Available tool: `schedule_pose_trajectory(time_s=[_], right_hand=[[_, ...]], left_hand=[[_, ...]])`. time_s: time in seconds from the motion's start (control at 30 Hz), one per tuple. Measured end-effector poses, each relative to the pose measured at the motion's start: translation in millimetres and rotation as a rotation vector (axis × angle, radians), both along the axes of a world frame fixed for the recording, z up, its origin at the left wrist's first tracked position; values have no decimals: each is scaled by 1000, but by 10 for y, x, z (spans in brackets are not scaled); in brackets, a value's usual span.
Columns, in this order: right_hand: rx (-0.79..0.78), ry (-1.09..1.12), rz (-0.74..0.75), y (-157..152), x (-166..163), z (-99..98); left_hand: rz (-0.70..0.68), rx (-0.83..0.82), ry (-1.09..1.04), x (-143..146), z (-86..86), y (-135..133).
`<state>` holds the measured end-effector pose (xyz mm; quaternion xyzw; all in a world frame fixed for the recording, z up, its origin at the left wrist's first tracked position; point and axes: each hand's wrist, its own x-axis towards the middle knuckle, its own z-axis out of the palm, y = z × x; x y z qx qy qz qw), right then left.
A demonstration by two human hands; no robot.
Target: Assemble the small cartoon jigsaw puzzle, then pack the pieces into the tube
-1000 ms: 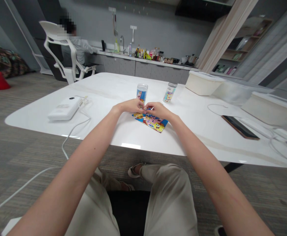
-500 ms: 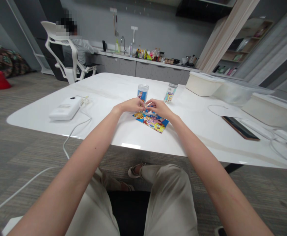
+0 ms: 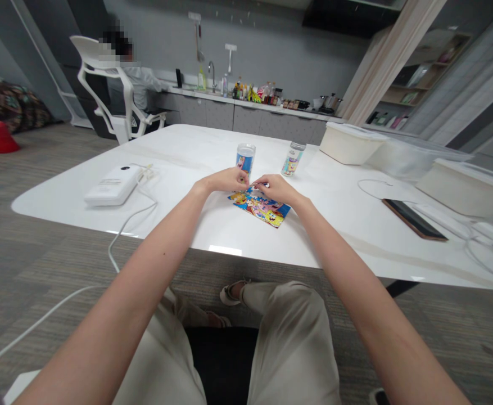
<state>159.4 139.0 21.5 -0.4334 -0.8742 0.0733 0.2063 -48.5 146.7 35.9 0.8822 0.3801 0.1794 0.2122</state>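
A partly assembled jigsaw puzzle [image 3: 267, 208] with bright cartoon figures lies flat on the white table [image 3: 179, 185]. My left hand [image 3: 231, 179] is at its upper left edge, thumb and fingers pinched; what they hold is too small to make out. At the upper edge, close beside it, my right hand [image 3: 272, 187] has its fingertips pressed together over the pieces, and anything in them is hidden. Just behind my left hand stands a clear jar with a blue cartoon label [image 3: 245, 160]. Another clear cartoon jar [image 3: 292, 160] stands farther right.
A white power bank [image 3: 113, 187] with a cable lies at left. On the right are a dark phone or tablet [image 3: 414, 219] and several lidded bins, including a cream one [image 3: 349, 145]. Beyond the table a person sits in a white chair [image 3: 122, 107] near the kitchen counter.
My right hand has drawn slightly right and down, away from my left fingertips, so more of the puzzle's upper part shows. My left hand stays in nearly the same place.
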Motion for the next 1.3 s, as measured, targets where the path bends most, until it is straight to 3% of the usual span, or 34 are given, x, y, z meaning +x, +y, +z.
schedule_pose_trajectory(time_s=[0.27, 0.53, 0.73, 1.0, 1.3], right_hand=[[-6, -3, 125, -26, -7, -17], [92, 3, 72, 50, 30, -53], [60, -28, 56, 27, 15, -21], [36, -5, -4, 30, 49, -28], [-27, -42, 173, -106, -29, 51]], left_hand=[[5, 0, -15, 6, 9, -12], [24, 50, 14, -9, 3, -10], [56, 134, 114, -65, -63, 47], [41, 70, 124, -97, -16, 22], [26, -56, 167, -158, 49, 15]])
